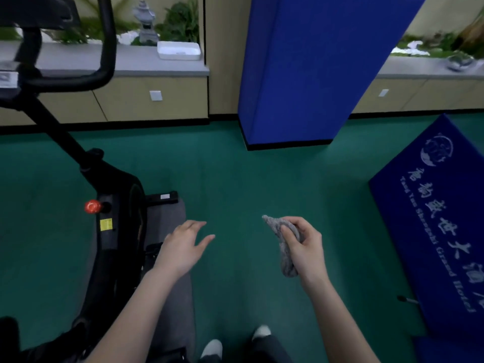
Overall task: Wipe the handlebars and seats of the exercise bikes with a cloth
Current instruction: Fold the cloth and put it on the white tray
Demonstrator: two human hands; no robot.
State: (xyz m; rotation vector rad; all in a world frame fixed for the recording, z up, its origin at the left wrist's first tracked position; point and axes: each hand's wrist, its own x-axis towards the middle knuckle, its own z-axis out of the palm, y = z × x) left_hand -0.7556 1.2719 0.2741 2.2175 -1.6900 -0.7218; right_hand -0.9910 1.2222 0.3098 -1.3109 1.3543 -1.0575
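A black exercise bike (115, 205) stands at the left, its curved handlebar (106, 45) rising at the top left. Its seat is not clearly in view. My right hand (305, 247) grips a bunched grey cloth (284, 247) over the green floor, well to the right of the bike. My left hand (183, 244) hovers with straight, spread fingers beside the bike's frame, touching nothing.
A blue padded pillar (301, 74) stands ahead at the middle. A blue mat with white lettering (434, 221) lies at the right. Beige cabinets with a grey ledge (146, 66) carry a white tray (179, 50) and plants. A grey mat (170, 258) lies under the bike.
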